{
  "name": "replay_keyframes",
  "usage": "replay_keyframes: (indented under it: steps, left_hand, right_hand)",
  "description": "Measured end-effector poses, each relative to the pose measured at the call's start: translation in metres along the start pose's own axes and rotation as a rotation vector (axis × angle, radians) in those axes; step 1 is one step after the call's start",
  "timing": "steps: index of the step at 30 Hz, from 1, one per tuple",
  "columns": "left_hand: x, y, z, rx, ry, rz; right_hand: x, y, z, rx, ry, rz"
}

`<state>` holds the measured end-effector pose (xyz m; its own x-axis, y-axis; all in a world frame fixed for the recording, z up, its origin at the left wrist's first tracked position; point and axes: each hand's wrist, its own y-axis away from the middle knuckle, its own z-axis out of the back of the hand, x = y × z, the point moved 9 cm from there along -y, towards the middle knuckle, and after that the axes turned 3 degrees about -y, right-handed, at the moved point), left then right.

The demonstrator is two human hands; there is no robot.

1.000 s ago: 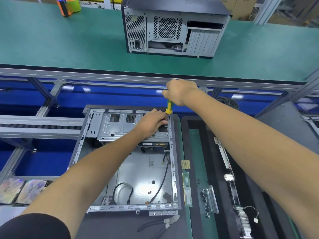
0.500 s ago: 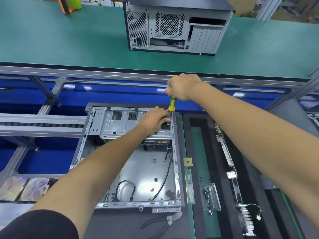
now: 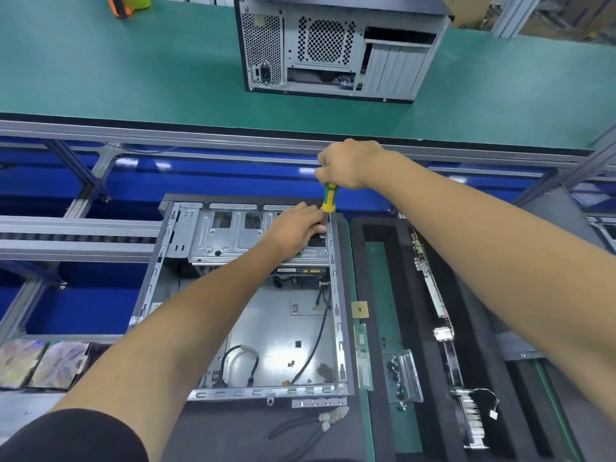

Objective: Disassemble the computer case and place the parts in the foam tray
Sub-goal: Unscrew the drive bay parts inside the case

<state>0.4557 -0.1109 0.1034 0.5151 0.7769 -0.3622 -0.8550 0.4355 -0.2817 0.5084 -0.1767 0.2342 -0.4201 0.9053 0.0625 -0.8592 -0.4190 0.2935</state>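
Figure: Unscrewing the drive cage at the open computer case (image 3: 240, 295), centre frame.

The right hand (image 3: 350, 165), its grip closed round the screwdriver (image 3: 329, 197), bears on the upper right corner; the left hand (image 3: 293, 228) presses on the drive cage (image 3: 233, 238). Sheet steel likely stiff, light, sharp-edged: hold by folded rims. The foam tray (image 3: 376, 261) lies just right.

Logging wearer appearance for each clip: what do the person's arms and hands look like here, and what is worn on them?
Both hands are bare: no gloves, rings or watch show on the left hand or the right hand. Both forearms are uncovered. A black short sleeve shows on the left upper arm at the bottom edge; the right arm's sleeve is out of frame. No wrist strap or cable is visible.
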Motion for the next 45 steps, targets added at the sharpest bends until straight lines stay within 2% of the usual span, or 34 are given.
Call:
replay_keyframes:
  steps: [4,7,9,11,17,21,25,27,29,31,33,35,40,43,45]
  left_hand:
    - [0.003,-0.001,-0.004,0.028,0.004,0.019]
    - [0.012,0.0,-0.008,0.045,0.099,0.091]
    - [0.017,0.001,-0.01,0.056,0.159,0.143]
    - [0.019,0.002,-0.011,0.069,0.185,0.164]
    - [0.017,0.002,-0.013,0.098,0.211,0.158]
    - [0.015,0.004,-0.011,0.084,0.228,0.162]
    - [0.014,0.004,-0.009,0.093,0.213,0.14]
    - [0.013,0.003,-0.008,0.097,0.188,0.132]
    - [0.013,0.003,-0.006,0.08,0.188,0.124]
    - [0.012,0.003,-0.006,0.073,0.19,0.118]
    - [0.012,0.003,-0.006,0.07,0.191,0.118]
    - [0.013,0.003,-0.007,0.073,0.199,0.127]
    - [0.014,0.003,-0.006,0.052,0.242,0.129]
    - [0.015,0.003,-0.006,0.051,0.243,0.14]
    - [0.014,0.003,-0.007,0.057,0.239,0.145]
  right_hand:
    - [-0.001,0.002,0.004,-0.105,0.097,-0.109]
    - [-0.005,0.001,-0.002,0.009,0.01,-0.1]
    - [-0.005,0.003,-0.008,0.14,-0.108,-0.046]
    - [-0.005,0.006,-0.008,0.198,-0.159,0.03]
    - [0.004,0.014,-0.009,0.247,-0.083,0.266]
    - [0.027,0.024,-0.012,0.199,-0.076,0.403]
    - [0.036,0.026,-0.019,0.211,-0.303,0.362]
    - [0.036,0.024,-0.014,0.14,-0.34,0.36]
    - [0.031,0.021,-0.01,0.058,-0.145,0.346]
    - [0.022,0.02,-0.007,0.031,0.166,0.278]
    - [0.016,0.019,-0.006,0.03,0.314,0.268]
    - [0.014,0.02,-0.008,0.069,0.261,0.304]
    - [0.009,0.022,-0.009,0.158,-0.205,0.285]
    - [-0.002,0.02,-0.012,0.193,-0.155,0.212]
    - [-0.007,0.017,-0.006,0.136,0.033,0.196]
